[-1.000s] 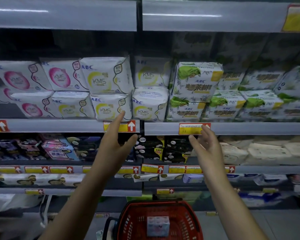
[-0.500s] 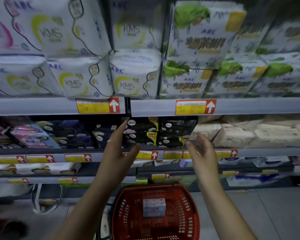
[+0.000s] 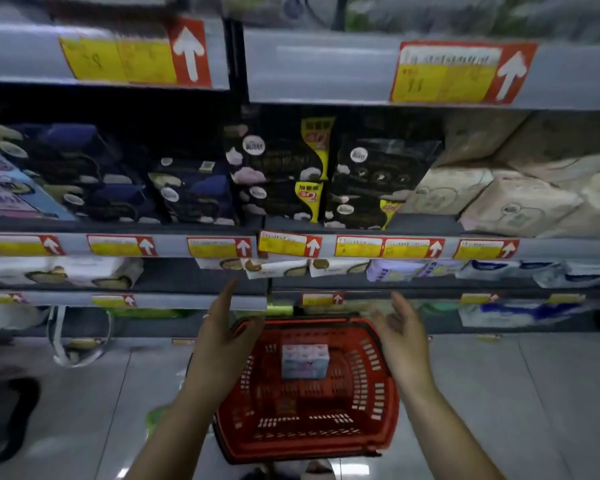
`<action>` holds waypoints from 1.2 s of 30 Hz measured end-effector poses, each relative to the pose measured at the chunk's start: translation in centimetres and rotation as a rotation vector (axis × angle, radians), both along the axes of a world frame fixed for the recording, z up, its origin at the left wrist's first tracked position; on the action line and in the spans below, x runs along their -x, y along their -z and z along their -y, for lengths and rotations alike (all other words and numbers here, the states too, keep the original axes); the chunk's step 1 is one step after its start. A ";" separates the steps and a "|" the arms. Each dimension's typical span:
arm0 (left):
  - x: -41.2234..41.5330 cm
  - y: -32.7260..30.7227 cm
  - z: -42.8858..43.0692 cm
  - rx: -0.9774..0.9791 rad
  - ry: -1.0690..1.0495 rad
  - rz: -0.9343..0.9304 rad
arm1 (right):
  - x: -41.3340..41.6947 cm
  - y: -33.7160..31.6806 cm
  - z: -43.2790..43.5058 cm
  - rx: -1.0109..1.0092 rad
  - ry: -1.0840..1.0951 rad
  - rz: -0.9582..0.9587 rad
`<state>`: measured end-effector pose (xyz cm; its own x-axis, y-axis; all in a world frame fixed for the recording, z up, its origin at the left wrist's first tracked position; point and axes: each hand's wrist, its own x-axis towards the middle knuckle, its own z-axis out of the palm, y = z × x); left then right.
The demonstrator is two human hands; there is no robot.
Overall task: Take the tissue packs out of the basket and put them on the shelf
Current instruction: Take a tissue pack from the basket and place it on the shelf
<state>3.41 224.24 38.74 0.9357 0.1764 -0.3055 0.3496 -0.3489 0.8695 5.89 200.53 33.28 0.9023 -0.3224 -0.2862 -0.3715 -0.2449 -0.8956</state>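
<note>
1. Hands first: the left hand (image 3: 222, 337) and the right hand (image 3: 400, 337) both hovered spread and empty. Their fingers were straight or loosely relaxed, palms turned toward each other, gripping nothing.
2. Down on the floor (image 3: 520, 393) sat the red basket (image 3: 373, 379). The left hand hung over its nine o'clock rim and the right hand near its two o'clock corner.
3. One tissue pack (image 3: 305, 361), pale with blue and purple print, lay flat on the basket's bottom toward the twelve o'clock end. It was the only pack I could see, and neither hand touched it.
4. By its look, that pack would be light and soft, a film-wrapped bundle that gives under pressure. The wrap was likely a touch slippery, and nothing about it seemed fragile.
5. The best hold, I'd judge, was at its nine and three o'clock sides, palms pressing in evenly. One hand spanning the top would also do, squeezing only enough to stop a slide.
6. At twelve o'clock above the basket stood the shelf (image 3: 174, 301). Blur hid which tier suited the pack.
</note>
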 end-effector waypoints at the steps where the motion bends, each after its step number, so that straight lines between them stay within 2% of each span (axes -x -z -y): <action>1: 0.0 1.6 0.0 0.004 -0.008 -0.027 | 0.2 1.5 0.1 0.013 -0.001 -0.015; 9: 1.2 15.2 0.5 -0.065 -0.013 -0.199 | 3.3 14.0 0.4 0.253 -0.170 -0.148; 17: 2.8 26.4 -0.2 -0.096 -0.027 -0.373 | 4.3 26.3 0.8 0.356 -0.290 -0.274; 26: 3.6 37.1 -0.9 -0.044 0.039 -0.397 | 6.1 38.4 1.6 0.443 -0.427 -0.436; 29: 3.4 40.5 -0.4 0.017 0.040 -0.390 | 5.4 41.8 1.5 0.464 -0.520 -0.507; 31: 3.2 42.4 -0.1 -0.010 0.071 -0.374 | 4.5 44.5 1.4 0.459 -0.590 -0.559; 36: 2.6 47.5 0.2 -0.045 0.246 -0.341 | 1.3 49.4 0.2 0.492 -0.625 -0.502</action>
<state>0.79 224.00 -8.79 0.7983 -0.0195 -0.6020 0.5161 -0.4932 0.7003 4.56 200.37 -16.13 0.7606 -0.0091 -0.6492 -0.3594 -0.8386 -0.4094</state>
